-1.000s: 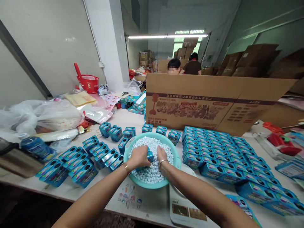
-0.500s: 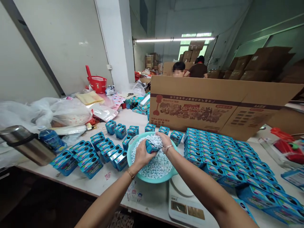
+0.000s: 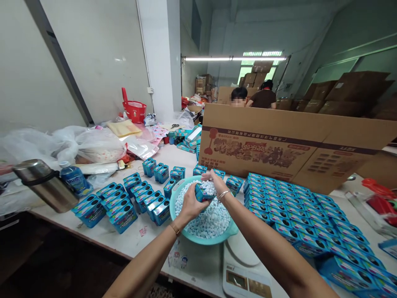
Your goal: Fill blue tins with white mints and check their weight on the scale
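Small blue box point(image 3: 202, 193) sits above the pellet candies point(image 3: 214, 221) in the teal basin point(image 3: 198, 241). The left hand point(image 3: 189, 205) is clenched around its side walls; the right hand point(image 3: 216, 183) is cupped on top, grip not discernible. Judged light, rigid, slick-sided: take it by the walls and keep it upright. Matching boxes point(image 3: 297, 215) lie at 3 and 9 o'clock, cardboard carton point(image 3: 279, 145) at 12.

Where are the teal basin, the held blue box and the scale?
teal basin point(image 3: 204, 241): head view, near rim.
blue box point(image 3: 203, 193): head view, its side face.
scale point(image 3: 241, 251): head view, round weighing plate.
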Demonstrator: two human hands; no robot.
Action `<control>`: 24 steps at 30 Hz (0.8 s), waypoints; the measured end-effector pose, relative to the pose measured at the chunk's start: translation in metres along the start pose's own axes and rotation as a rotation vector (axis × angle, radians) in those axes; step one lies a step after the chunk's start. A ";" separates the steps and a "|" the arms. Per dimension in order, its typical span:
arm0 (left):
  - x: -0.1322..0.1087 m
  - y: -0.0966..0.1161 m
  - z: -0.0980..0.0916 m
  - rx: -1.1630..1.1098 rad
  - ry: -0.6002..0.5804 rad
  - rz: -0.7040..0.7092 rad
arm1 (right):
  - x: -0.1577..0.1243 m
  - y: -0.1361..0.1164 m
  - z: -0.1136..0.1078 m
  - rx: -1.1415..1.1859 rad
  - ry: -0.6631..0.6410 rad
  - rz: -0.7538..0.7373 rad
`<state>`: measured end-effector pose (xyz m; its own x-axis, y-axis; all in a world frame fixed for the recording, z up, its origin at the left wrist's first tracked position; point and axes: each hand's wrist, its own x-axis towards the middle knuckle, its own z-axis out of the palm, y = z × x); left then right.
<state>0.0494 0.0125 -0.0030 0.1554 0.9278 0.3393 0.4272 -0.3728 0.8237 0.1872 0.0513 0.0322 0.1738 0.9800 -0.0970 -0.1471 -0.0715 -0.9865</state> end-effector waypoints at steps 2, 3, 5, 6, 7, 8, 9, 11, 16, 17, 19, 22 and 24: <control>0.002 -0.003 0.002 -0.028 0.011 -0.005 | 0.000 -0.002 0.001 -0.067 -0.046 0.008; 0.003 -0.004 0.003 -0.039 0.016 -0.010 | -0.001 -0.004 0.002 -0.095 -0.069 0.011; 0.004 -0.005 0.003 -0.046 0.014 -0.020 | -0.001 -0.007 0.005 -0.131 -0.115 0.022; 0.004 -0.005 0.003 -0.049 0.009 -0.024 | -0.002 -0.009 0.006 -0.135 -0.144 0.030; 0.005 -0.004 0.002 -0.053 0.001 -0.031 | -0.003 -0.011 0.007 -0.132 -0.174 0.035; 0.005 -0.003 0.000 -0.060 -0.008 -0.038 | -0.004 -0.013 0.008 -0.125 -0.203 0.035; 0.005 -0.001 -0.002 -0.067 -0.018 -0.043 | -0.005 -0.015 0.008 -0.115 -0.229 0.027; 0.007 0.003 -0.007 -0.082 -0.023 -0.048 | -0.008 -0.019 0.009 -0.101 -0.259 -0.004; 0.008 0.006 -0.014 -0.113 0.008 -0.068 | -0.018 -0.016 0.005 -0.117 -0.240 -0.027; 0.007 0.006 -0.015 -0.135 0.010 -0.077 | -0.019 -0.014 0.004 -0.119 -0.217 -0.050; 0.005 0.005 -0.015 -0.190 0.001 -0.066 | -0.022 -0.009 0.003 -0.111 -0.173 -0.090; 0.000 0.004 -0.015 -0.270 -0.030 -0.014 | -0.027 -0.003 0.002 -0.003 -0.126 -0.050; -0.003 0.002 -0.015 -0.324 -0.036 -0.005 | -0.031 -0.001 0.002 0.088 -0.053 -0.022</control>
<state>0.0368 0.0087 0.0044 0.1875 0.9274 0.3237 0.1232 -0.3491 0.9290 0.1798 0.0216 0.0362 0.1262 0.9898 -0.0664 -0.2288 -0.0361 -0.9728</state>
